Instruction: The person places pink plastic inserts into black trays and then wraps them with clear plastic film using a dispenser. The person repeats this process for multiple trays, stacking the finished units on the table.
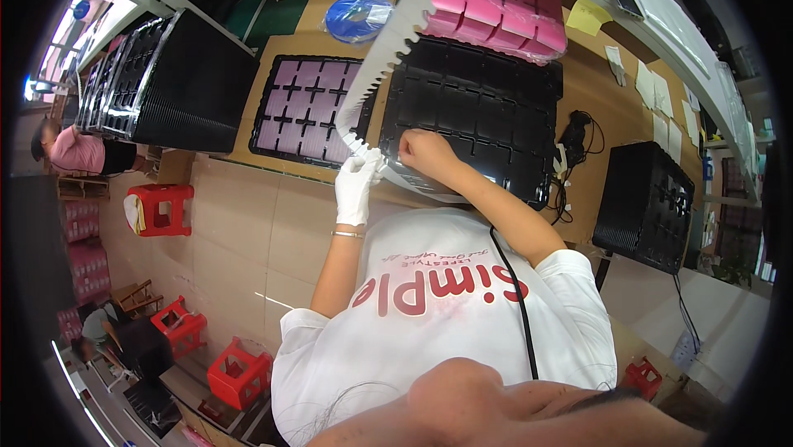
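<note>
In a white glove, my left hand (353,187) is closed, its fingertips pinching the lower end of a long white strip (382,59) with a notched, toothed edge. The strip climbs from there toward the top of the picture. My bare right hand (429,154) is curled closed above the near edge of a stack of black trays (475,108); whatever lies inside its fingers is hidden. Left of the strip is a black-framed tray (310,108) with lilac compartments. A clear plastic sheet seems to hang at the front of the black stack, below my right hand.
Pink wrapped trays (500,9) and a blue roll in film (358,16) sit farther back. Tall black tray stacks (194,83) flank the bench on the left and the right (644,203). Black cables (578,133) lie at right. Red stools (161,209) and two other people are left.
</note>
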Tool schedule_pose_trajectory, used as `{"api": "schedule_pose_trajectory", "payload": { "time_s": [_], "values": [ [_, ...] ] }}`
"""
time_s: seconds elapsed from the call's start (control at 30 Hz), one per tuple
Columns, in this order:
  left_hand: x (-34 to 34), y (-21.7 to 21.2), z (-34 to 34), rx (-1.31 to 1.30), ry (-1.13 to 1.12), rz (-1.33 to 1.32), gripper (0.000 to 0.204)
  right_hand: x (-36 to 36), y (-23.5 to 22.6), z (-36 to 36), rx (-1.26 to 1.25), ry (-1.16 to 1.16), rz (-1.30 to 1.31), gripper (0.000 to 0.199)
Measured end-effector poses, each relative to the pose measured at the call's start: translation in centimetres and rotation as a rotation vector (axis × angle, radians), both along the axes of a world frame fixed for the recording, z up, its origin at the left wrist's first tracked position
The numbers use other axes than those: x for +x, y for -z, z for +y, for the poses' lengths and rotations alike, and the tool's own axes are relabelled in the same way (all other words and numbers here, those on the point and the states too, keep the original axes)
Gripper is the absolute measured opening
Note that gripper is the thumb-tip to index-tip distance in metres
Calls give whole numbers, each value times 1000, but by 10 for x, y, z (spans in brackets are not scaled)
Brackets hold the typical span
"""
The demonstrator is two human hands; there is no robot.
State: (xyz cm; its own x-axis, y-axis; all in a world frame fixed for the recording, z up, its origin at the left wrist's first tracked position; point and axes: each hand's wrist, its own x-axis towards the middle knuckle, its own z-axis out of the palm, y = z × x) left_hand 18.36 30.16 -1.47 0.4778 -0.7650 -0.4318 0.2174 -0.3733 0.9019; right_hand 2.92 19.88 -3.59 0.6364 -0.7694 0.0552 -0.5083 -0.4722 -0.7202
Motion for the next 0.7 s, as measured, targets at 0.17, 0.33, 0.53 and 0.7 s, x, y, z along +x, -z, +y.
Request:
{"api": "schedule_pose_trajectory", "payload": {
  "time_s": [0.17,0.33,0.53,0.7],
  "values": [
    [-2,0,0,-13,-5,52,20,3,-2,-1,-11,35,11,14],
    [-1,2,-1,-19,-5,50,20,-5,-7,3,-23,-61,-75,11],
    [-1,-8,1,-24,10,79,19,-34,-7,5,670,-114,-489,12],
    [-28,-19,-5,-134,57,298,11,-39,-14,17,1156,165,-829,15]
  ]
}}
